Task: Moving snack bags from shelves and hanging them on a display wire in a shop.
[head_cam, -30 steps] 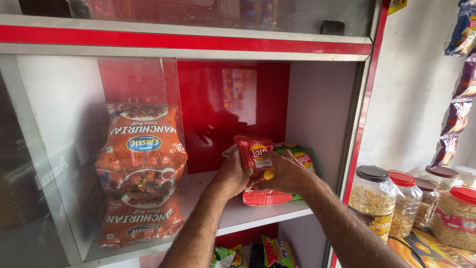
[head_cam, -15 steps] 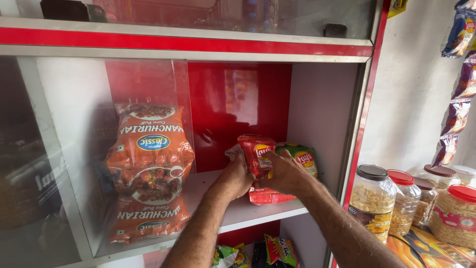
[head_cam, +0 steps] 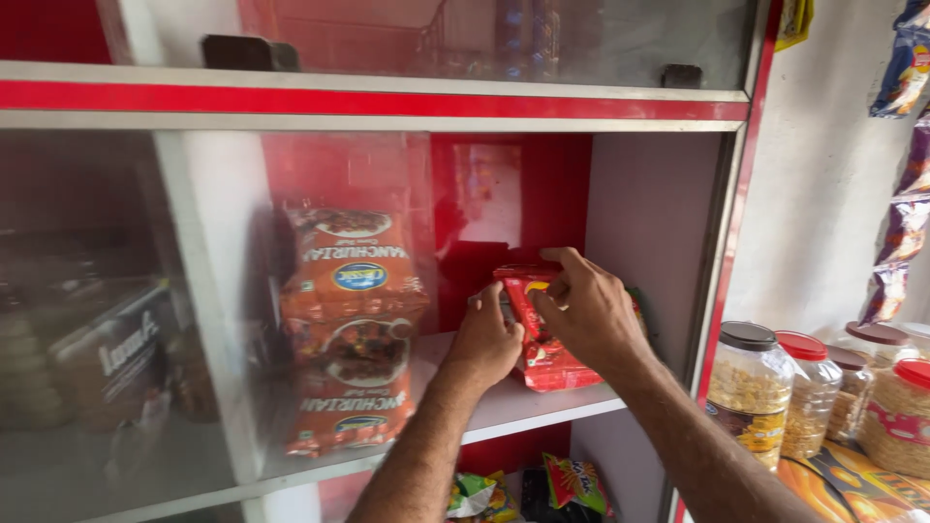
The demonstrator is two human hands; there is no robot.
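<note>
Both hands grip the red snack packets (head_cam: pixel 547 353) on the white shelf (head_cam: pixel 513 402): left hand (head_cam: pixel 487 341) fingers curled against them, right hand (head_cam: pixel 586 312) fingers clamped over their tops

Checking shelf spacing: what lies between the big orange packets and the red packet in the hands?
Head view: only bare white shelf and the left hand lie between the orange packets and red packet.

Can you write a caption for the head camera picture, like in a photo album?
Two hands, left hand and right hand, hold red snack packets on a white cabinet shelf.
</note>
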